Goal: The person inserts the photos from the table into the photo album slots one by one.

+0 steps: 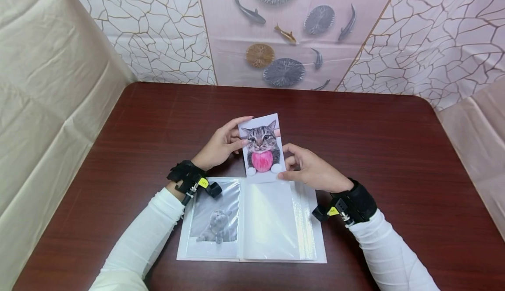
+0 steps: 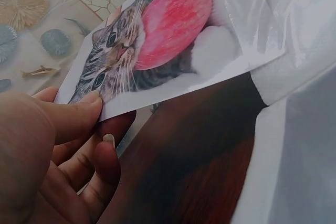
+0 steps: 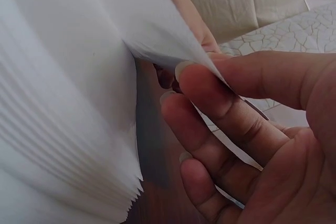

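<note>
A photo print of a tabby cat with a pink apple-like round thing (image 1: 258,144) is held tilted above an opened photo album (image 1: 270,221). My left hand (image 1: 221,146) pinches the photo's upper left edge, thumb on the picture side. At its lower right edge my right hand (image 1: 311,166) pinches with thumb and forefinger; I cannot tell if the album page is in that pinch too. The photo's bottom edge overlaps the top of the right-hand clear pocket. In the left wrist view, clear film seems to cover that bottom end. White album pages (image 3: 63,103) fan beside my right fingers.
In the album's left pocket lies a grey picture (image 1: 217,221) of a small furry animal, with glare on the film. The dark red-brown table (image 1: 118,164) extends around the album. A patterned cloth (image 1: 276,32) hangs behind it, and a plain beige cloth (image 1: 51,85) hangs at the left.
</note>
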